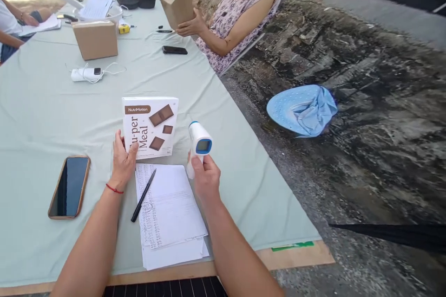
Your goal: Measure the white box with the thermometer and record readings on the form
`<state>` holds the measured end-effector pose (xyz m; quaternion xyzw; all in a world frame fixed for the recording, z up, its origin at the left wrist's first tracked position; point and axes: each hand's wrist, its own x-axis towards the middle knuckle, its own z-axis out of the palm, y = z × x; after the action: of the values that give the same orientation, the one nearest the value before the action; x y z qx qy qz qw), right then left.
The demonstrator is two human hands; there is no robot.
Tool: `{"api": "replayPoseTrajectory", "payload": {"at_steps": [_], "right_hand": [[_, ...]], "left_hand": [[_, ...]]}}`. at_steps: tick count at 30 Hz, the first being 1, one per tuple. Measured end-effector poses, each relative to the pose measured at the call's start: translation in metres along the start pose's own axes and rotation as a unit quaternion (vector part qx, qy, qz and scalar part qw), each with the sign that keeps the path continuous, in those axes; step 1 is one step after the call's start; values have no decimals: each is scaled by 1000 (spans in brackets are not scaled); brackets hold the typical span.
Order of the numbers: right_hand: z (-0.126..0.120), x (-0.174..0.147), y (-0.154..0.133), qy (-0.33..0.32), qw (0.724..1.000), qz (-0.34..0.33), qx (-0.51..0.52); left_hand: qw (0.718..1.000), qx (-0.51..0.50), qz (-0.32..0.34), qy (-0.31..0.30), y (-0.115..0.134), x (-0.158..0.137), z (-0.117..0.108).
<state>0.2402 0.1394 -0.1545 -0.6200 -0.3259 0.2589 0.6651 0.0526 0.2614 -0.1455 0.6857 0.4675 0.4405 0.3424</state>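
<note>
My left hand (123,158) grips the lower left edge of a white box (163,125) with brown chocolate-bar pictures, which stands upright on the cloth. In my right hand (206,177) is a white infrared thermometer (197,132) with a blue-rimmed screen, my fingers wrapped round its handle. The thermometer is to the right of the box, apart from it. Between my forearms lies a stack of printed papers (174,209), with a black pen (143,196) across its left side. A phone in a brown case (68,187) rests left of my left forearm.
A pale green cloth covers the table (254,195). Farther back are a cardboard box (95,41), a white corded device (86,74) and a black phone (174,50). At right, a seated person holds another carton (177,3). A blue hat (301,110) lies beyond the table's right edge.
</note>
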Motion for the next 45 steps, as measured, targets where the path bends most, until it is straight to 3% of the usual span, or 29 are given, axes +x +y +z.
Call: {"api": "replayPoseTrajectory", "payload": {"at_steps": [3, 6, 14, 20, 29, 40, 45], "right_hand": [[8, -10, -18, -87, 989, 6, 123], [15, -13, -30, -132, 976, 8, 172], [23, -6, -32, -137, 971, 60, 186], [26, -5, -27, -143, 969, 54, 196], [26, -6, -24, -140, 971, 43, 189], [27, -8, -24, -163, 963, 70, 202], [23, -10, -25, -179, 953, 81, 231]], "left_hand": [[999, 31, 36, -15, 5, 0, 1], [996, 51, 61, -35, 10, 1, 3], [990, 72, 107, -56, 17, 1, 7], [986, 77, 131, -62, 20, 1, 6], [991, 60, 96, -71, 20, 1, 5], [983, -77, -8, -167, 29, 3, -1], [990, -93, -13, -108, 26, 5, -2]]}}
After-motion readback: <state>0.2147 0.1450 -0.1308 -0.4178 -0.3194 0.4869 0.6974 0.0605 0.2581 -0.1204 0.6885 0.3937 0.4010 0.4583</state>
